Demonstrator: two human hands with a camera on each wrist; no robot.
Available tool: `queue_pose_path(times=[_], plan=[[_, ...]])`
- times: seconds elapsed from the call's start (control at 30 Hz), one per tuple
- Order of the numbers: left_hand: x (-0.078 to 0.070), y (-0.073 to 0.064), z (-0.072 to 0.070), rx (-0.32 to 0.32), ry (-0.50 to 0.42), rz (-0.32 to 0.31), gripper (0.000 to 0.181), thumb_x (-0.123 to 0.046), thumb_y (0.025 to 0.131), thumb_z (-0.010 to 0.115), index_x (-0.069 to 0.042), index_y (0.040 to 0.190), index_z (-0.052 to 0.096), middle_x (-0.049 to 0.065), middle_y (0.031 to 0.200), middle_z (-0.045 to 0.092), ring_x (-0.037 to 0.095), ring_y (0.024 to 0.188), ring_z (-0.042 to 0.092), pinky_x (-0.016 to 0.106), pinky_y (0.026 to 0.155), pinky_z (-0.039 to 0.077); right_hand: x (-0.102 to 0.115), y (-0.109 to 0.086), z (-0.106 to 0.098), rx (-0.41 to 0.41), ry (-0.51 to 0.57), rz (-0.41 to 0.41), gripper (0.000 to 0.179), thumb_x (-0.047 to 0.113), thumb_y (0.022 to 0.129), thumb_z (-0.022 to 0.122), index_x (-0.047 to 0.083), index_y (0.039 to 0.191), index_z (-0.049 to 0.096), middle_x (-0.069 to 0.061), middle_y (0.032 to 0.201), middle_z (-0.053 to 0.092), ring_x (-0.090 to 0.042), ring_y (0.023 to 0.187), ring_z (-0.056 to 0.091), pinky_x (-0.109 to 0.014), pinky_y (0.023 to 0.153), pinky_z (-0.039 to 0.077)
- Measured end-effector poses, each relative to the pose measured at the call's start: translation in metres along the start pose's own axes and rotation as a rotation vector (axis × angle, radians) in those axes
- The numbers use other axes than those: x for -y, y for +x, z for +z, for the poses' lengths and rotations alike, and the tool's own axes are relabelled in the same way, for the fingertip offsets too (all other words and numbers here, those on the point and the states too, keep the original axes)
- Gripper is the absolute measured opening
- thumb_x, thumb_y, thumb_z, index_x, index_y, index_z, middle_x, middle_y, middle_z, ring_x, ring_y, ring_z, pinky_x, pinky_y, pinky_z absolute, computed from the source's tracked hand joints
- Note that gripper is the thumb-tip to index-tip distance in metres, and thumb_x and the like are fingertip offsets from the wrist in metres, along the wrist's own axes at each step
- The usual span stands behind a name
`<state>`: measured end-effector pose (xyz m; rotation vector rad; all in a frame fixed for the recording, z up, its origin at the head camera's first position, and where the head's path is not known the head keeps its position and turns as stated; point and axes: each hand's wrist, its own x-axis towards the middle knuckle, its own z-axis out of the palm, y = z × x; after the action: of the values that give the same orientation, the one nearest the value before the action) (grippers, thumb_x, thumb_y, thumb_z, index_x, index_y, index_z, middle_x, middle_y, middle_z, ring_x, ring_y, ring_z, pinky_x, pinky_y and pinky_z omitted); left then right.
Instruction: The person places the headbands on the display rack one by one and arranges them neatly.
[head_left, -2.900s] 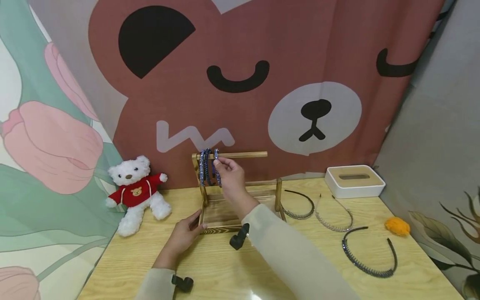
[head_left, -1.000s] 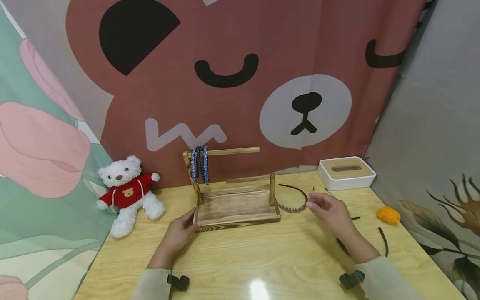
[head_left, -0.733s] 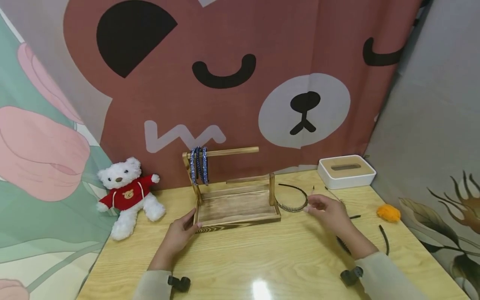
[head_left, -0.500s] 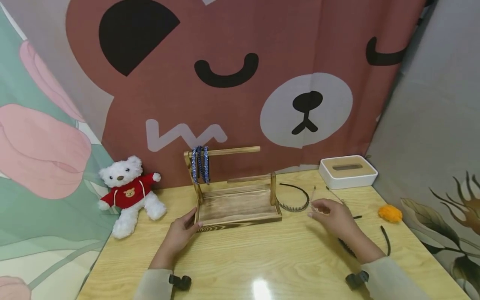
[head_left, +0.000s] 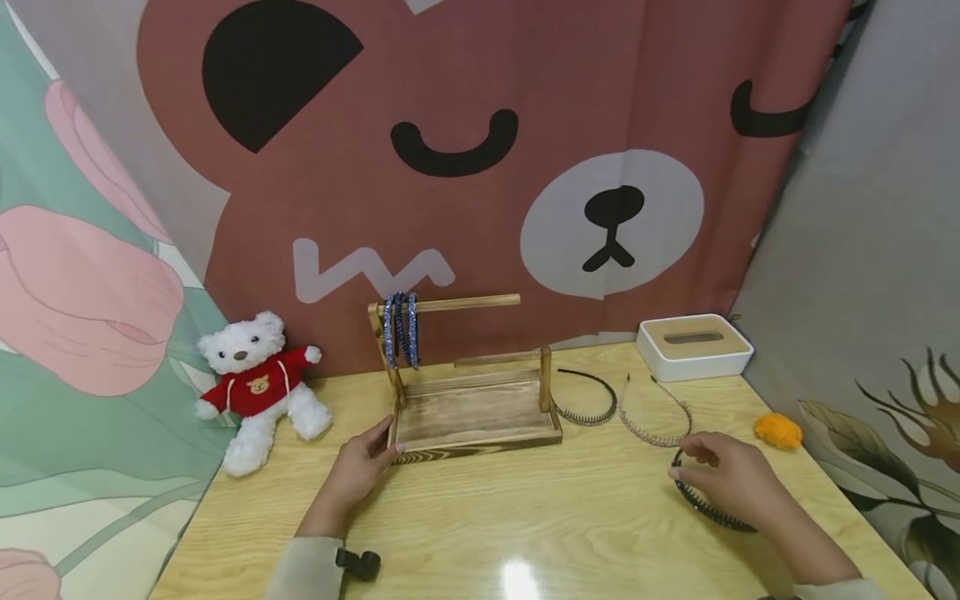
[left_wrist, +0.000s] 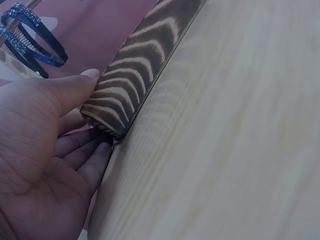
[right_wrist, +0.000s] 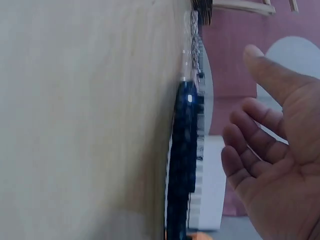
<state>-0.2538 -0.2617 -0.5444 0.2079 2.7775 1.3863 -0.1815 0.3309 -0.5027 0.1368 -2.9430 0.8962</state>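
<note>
My left hand [head_left: 356,473] grips the near left corner of a wooden headband stand [head_left: 472,414]; in the left wrist view its thumb lies on the front edge, fingers on the end side. Blue glittery headbands [head_left: 401,329] hang at the left end of the stand's upper rod [head_left: 468,302]. Over at the right, my right hand [head_left: 731,479] is above a dark toothed headband [head_left: 705,507], hiding much of it. The right wrist view shows the loosely curved fingers [right_wrist: 248,135] apart from this headband [right_wrist: 182,145].
Between stand and right hand lie a black toothed headband [head_left: 587,419] and a pale pinkish one [head_left: 652,437]. A tissue box [head_left: 693,367] stands at the back right, near an orange fluffy ball [head_left: 777,431]. A white teddy bear [head_left: 258,392] sits left of the stand.
My right hand has left the headbands on the rod, passed by the pale headband, and moved right and nearer to the dark one. My left hand stays at the stand's corner.
</note>
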Motion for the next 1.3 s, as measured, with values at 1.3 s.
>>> queue_pose_path(times=[1.3], plan=[[-0.001,0.0,0.001,0.002,-0.037,-0.006,0.071,-0.028,0.109,0.071,-0.01,0.17,0.04,0.019,0.168,0.046,0.034,0.153,0.05,0.047,0.122,0.047,-0.008,-0.019,-0.035,-0.094,0.137,-0.168,0.017,0.008,0.095,0.084,0.016,0.091,0.07,0.013,0.077,0.058,-0.001,0.069,0.052,-0.023,0.056,0.043]])
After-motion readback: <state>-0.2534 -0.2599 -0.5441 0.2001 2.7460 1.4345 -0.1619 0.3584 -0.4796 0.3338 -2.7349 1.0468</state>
